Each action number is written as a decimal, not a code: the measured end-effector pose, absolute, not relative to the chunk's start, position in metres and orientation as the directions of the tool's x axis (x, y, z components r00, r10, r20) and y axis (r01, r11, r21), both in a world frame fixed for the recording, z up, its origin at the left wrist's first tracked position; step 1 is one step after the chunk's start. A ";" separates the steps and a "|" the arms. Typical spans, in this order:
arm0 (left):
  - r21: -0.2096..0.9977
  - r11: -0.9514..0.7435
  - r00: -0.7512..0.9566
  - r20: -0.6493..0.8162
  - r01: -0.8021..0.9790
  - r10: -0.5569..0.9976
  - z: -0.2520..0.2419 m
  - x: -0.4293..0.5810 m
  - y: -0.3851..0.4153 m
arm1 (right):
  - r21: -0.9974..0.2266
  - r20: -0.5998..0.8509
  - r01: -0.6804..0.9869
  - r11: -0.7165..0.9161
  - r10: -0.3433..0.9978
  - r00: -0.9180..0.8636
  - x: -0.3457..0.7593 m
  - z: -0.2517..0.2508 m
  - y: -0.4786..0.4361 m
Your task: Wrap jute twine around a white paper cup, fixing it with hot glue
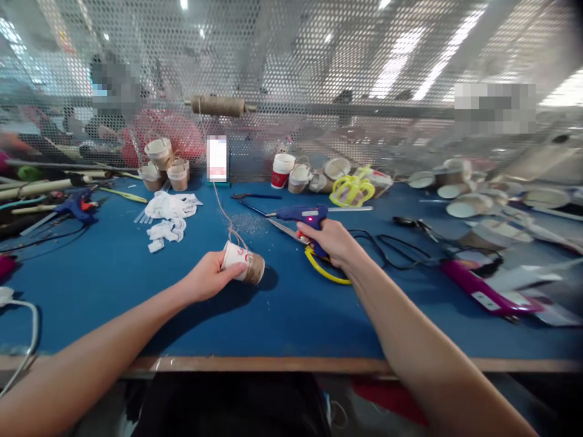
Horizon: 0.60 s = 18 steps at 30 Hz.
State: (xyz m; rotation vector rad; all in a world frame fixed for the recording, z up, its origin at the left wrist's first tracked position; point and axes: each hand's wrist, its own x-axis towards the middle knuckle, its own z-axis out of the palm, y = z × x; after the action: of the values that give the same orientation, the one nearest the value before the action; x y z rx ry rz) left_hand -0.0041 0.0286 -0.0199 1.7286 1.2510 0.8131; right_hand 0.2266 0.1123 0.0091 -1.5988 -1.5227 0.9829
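My left hand (210,276) is closed around a paper cup (244,264) lying on its side on the blue table (113,285); the cup's lower part is wrapped in brown twine. A strand of twine (223,209) runs from the cup up to a spool (217,105) on a rod at the mesh screen. My right hand (331,241) grips the handle of a blue glue gun (303,213) with a red light on, its nozzle pointing left. Scissors with a yellow handle (319,267) lie under that hand.
Twine-wrapped cups (160,162) and a phone (217,159) stand at the back; more cups (291,173) and a yellow crown-like piece (353,188) lie to the right. White paper scraps (169,212), a second glue gun (75,206), black scissors (412,223) and a magenta tool (483,291) lie around. A person sits behind the mesh.
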 end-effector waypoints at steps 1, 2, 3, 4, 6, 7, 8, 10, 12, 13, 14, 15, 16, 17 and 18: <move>0.891 -0.166 0.291 0.040 0.422 0.956 -0.021 -0.004 0.029 | -0.883 -0.069 0.465 -0.067 0.998 0.013 0.226 0.007 0.117; 0.886 -0.177 0.292 0.050 0.428 0.955 -0.021 -0.004 0.029 | -0.878 -0.088 0.473 -0.080 0.996 0.005 0.224 0.006 0.121; 0.882 -0.186 0.291 0.059 0.434 0.955 -0.021 -0.004 0.029 | -0.870 -0.108 0.485 -0.092 0.994 -0.005 0.222 0.005 0.125; 0.878 -0.195 0.290 0.068 0.438 0.955 -0.021 -0.004 0.029 | -0.859 -0.129 0.501 -0.105 0.992 -0.013 0.221 0.004 0.129; 0.871 -0.212 0.289 0.085 0.444 0.954 -0.020 -0.004 0.029 | -0.829 -0.160 0.544 -0.130 0.987 -0.009 0.220 0.004 0.136; 0.868 -0.220 0.289 0.093 0.445 0.953 -0.019 -0.004 0.030 | -0.811 -0.167 0.568 -0.141 0.986 0.006 0.220 0.004 0.140; 0.867 -0.227 0.289 0.101 0.445 0.952 -0.018 -0.004 0.030 | -0.790 -0.169 0.595 -0.152 0.985 0.027 0.221 0.004 0.143; 0.866 -0.237 0.288 0.113 0.441 0.951 -0.017 -0.004 0.029 | -0.739 -0.158 0.650 -0.175 0.984 0.086 0.224 0.006 0.150; 0.866 -0.245 0.290 0.122 0.436 0.949 -0.015 -0.003 0.029 | -0.680 -0.137 0.705 -0.200 0.980 0.145 0.227 0.008 0.155; 0.866 -0.250 0.291 0.127 0.434 0.948 -0.015 -0.004 0.029 | -0.650 -0.126 0.731 -0.210 0.978 0.169 0.228 0.008 0.157; 0.865 -0.254 0.292 0.132 0.432 0.947 -0.015 -0.004 0.029 | -0.620 -0.114 0.754 -0.218 0.976 0.188 0.229 0.009 0.158; 0.864 -0.259 0.293 0.138 0.431 0.946 -0.015 -0.004 0.029 | -0.592 -0.100 0.774 -0.223 0.974 0.204 0.229 0.009 0.159; 0.863 -0.263 0.292 0.143 0.431 0.946 -0.015 -0.005 0.029 | -0.567 -0.086 0.792 -0.225 0.973 0.215 0.229 0.009 0.160; 0.862 -0.266 0.290 0.146 0.432 0.946 -0.015 -0.005 0.029 | -0.545 -0.072 0.807 -0.226 0.972 0.224 0.229 0.009 0.160; 0.860 -0.267 0.288 0.148 0.435 0.946 -0.015 -0.005 0.029 | -0.529 -0.056 0.818 -0.224 0.972 0.230 0.228 0.009 0.159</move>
State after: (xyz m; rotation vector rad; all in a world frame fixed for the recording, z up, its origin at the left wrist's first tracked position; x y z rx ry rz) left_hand -0.0055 0.0288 -0.0152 1.8385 1.2420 0.9011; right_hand 0.2281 0.1588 0.0093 -2.1211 -1.6499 0.5375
